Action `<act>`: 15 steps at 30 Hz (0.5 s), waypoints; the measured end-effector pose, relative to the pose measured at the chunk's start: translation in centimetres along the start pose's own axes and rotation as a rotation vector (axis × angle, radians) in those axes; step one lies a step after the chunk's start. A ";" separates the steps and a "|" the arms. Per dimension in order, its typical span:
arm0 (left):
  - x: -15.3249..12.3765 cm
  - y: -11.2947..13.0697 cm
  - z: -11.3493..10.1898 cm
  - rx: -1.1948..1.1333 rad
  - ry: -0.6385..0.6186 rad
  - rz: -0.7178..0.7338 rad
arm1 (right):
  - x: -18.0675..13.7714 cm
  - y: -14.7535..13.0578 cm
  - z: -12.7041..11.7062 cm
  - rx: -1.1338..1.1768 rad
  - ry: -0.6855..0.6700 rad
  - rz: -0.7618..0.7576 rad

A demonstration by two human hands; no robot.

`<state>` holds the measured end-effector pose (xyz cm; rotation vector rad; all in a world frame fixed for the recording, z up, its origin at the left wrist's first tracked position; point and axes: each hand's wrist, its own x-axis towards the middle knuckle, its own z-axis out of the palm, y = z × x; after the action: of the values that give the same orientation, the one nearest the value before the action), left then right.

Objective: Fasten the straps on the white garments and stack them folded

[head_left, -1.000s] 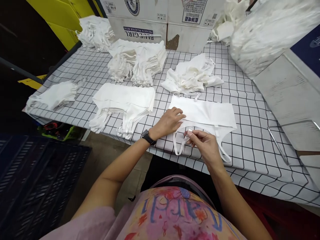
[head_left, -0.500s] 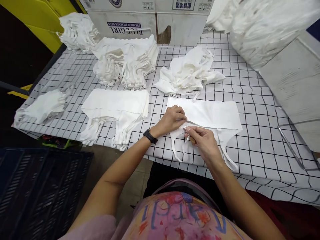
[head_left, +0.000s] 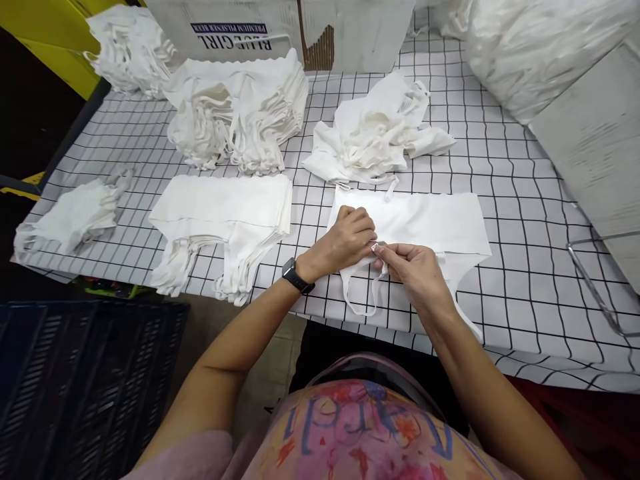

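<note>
A white strappy bra top (head_left: 435, 220) lies flat before me, its band away from me and its straps toward the table's front edge. My left hand (head_left: 350, 237) rests on the top's left part, fingers curled and pinching the cloth at the band's lower edge. Right beside it, my right hand (head_left: 415, 270) pinches the end of a thin white strap (head_left: 367, 312), where a small white piece shows at the fingertips. The strap hangs in a loop below the hands. Fingers hide exactly where strap and band meet.
Left of me lie a neat stack of white tops (head_left: 220, 200) and a smaller pile (head_left: 80, 213). Farther back are a taller stack (head_left: 270, 80), a crumpled heap (head_left: 375, 133) and a cardboard box (head_left: 350, 33). A bent metal wire (head_left: 593, 287) is at right.
My right hand has moved slightly up, bringing the strap end against the band's edge by my left fingers. The strap loop has shifted with it, and the view has tilted a little downward.
</note>
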<state>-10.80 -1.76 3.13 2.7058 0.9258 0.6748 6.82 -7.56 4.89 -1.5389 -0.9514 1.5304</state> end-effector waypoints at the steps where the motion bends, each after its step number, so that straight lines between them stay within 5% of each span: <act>1: 0.0 0.0 0.0 0.014 -0.002 0.014 | 0.1 -0.1 -0.1 0.003 0.005 0.003; 15: 0.0 0.7 -0.3 0.064 -0.032 0.047 | 0.5 -0.9 0.1 -0.042 0.000 0.034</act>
<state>-10.59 -2.33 3.64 2.7940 0.8931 0.6187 6.73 -6.72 5.45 -1.5928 -0.9676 1.5429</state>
